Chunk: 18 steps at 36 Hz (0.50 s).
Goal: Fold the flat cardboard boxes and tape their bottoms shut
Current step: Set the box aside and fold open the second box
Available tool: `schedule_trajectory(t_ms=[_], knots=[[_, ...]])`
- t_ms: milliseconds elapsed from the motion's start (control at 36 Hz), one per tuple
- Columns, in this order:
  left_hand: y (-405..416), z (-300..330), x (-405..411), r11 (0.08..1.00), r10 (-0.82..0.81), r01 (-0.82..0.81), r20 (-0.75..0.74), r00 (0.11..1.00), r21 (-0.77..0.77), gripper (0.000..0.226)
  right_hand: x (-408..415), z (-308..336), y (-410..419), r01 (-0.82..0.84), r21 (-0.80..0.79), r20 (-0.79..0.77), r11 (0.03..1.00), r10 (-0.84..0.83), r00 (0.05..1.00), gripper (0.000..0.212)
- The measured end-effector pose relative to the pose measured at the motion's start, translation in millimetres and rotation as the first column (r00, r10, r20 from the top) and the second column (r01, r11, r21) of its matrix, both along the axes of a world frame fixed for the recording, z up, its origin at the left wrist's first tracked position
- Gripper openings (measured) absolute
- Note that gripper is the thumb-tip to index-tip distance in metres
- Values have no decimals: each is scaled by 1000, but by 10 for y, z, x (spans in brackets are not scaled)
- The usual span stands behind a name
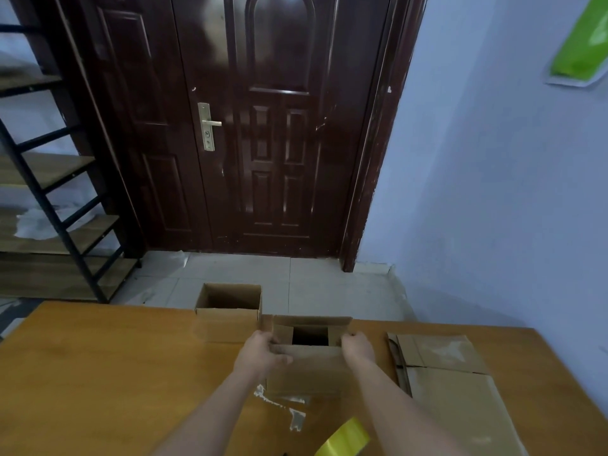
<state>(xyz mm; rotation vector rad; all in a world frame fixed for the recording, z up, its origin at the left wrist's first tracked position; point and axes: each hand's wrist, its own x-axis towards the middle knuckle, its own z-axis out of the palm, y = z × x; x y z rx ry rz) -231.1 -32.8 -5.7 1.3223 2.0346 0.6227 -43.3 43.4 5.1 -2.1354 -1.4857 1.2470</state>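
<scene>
Hands gripped the cardboard box [307, 360], my left hand [260, 355] and right hand [358, 348] clamping its sides, flaps half-folded, untaped; beyond my left one finished box [228, 311] stood, flat boxes [447, 373] waiting right.

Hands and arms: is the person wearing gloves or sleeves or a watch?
No. The left hand and right hand are bare, with no gloves, rings or watch showing. Both forearms are bare too, with no sleeves in view.

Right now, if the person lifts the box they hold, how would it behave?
The box probably lifts light: thin cardboard, dark hollow inside. Its flaps aren't closed, so it may flex or skew between the left hand and right hand. Unlikely to slip.
</scene>
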Motion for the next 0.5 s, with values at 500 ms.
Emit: schedule_trajectory(t_ms=[500], knots=[[110,-41,56,1000,25,-25,25,999,15,77,10,42,118,211,-91,-442,973,-229,867,60]])
